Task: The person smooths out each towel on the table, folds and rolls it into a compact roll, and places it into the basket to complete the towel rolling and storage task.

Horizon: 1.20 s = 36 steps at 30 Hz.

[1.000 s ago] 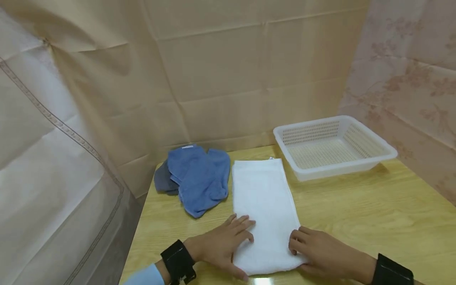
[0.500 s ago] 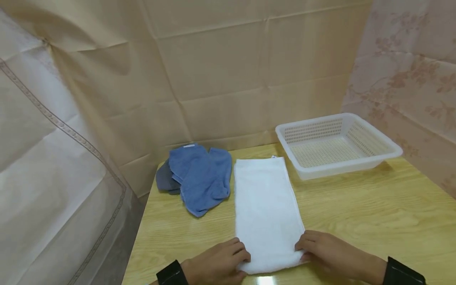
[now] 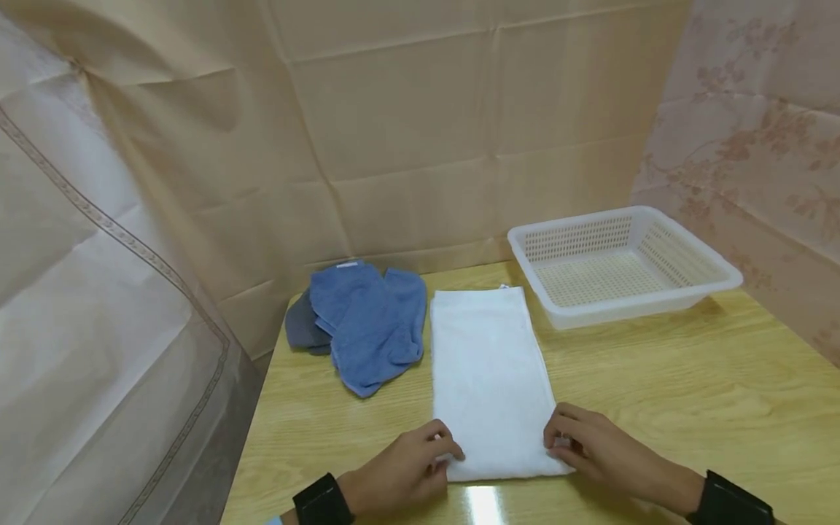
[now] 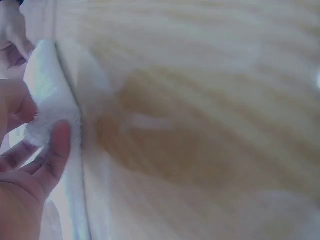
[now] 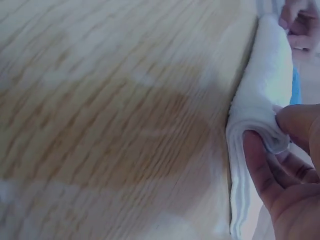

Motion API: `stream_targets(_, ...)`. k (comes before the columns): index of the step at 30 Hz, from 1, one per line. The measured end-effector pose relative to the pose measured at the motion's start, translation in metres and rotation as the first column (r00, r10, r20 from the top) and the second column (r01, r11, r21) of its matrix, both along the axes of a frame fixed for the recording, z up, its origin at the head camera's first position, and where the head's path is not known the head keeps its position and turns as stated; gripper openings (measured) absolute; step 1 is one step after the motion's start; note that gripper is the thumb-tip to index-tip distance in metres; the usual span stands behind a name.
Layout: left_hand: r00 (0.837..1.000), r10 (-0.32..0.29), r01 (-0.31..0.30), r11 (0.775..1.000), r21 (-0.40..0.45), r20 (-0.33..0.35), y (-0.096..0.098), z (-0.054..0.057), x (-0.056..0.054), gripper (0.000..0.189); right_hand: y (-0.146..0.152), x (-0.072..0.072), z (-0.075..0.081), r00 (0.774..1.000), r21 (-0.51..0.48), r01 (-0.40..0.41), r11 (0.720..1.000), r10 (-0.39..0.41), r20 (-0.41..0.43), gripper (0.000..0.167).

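A white towel [image 3: 492, 372], folded into a long rectangle, lies on the wooden table [image 3: 689, 372]. My left hand [image 3: 408, 463] pinches its near left corner between thumb and fingers. At the near right corner, my right hand [image 3: 600, 446] does the same. The right wrist view shows the towel's near end [image 5: 267, 75] curled over in a thick roll, the fingers and thumb gripping its end. Seen from the left wrist, the rolled edge [image 4: 46, 75] lies between the fingers and thumb. Part of each corner is hidden by the hands.
Blue cloths [image 3: 377, 328] lie in a loose heap at the back left, partly over a dark grey cloth [image 3: 304, 327]. A white perforated plastic basket [image 3: 650, 301] stands at the back right. Beige fabric [image 3: 407, 131] hangs behind the table.
My left hand has gone from lying spread on the towel to pinching its near left corner. The towel's near end has been turned over and now sits farther from me.
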<state>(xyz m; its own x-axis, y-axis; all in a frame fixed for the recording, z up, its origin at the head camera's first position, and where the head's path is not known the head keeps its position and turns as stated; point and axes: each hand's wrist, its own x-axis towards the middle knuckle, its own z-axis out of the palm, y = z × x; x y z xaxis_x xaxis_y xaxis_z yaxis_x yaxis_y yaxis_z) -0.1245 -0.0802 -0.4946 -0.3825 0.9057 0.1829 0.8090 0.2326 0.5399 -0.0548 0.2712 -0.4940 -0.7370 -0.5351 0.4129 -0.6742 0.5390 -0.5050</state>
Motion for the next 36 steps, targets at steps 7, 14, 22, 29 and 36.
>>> stream_targets(7,0.997,0.051,-0.051,0.999,-0.006,-0.051,0.003,0.003,-0.006,0.016,-0.003,-0.008,-0.006,0.934,0.095,-0.067,0.993,0.096,-0.344,0.032)
stream_targets(14,0.953,0.033,-0.014,0.998,0.065,-0.302,0.0,0.002,-0.006,0.014,-0.003,-0.003,-0.004,0.895,0.285,-0.019,0.958,0.143,-0.422,0.023)
stream_targets(22,0.916,-0.077,0.089,0.996,0.012,-0.394,-0.005,0.002,-0.006,0.024,0.005,0.0,-0.003,0.877,0.394,0.024,0.919,0.17,-0.45,0.036)
stream_targets(29,0.89,-0.043,0.049,0.999,0.001,-0.453,0.0,0.003,-0.008,0.021,0.009,-0.002,-0.005,0.922,0.3,0.056,0.952,0.066,-0.382,0.028)
stream_targets(36,0.978,0.008,-0.016,0.999,-0.036,-0.208,0.001,0.004,-0.006,0.029,0.006,-0.005,-0.009,0.973,0.167,0.09,0.982,-0.052,-0.223,0.038)
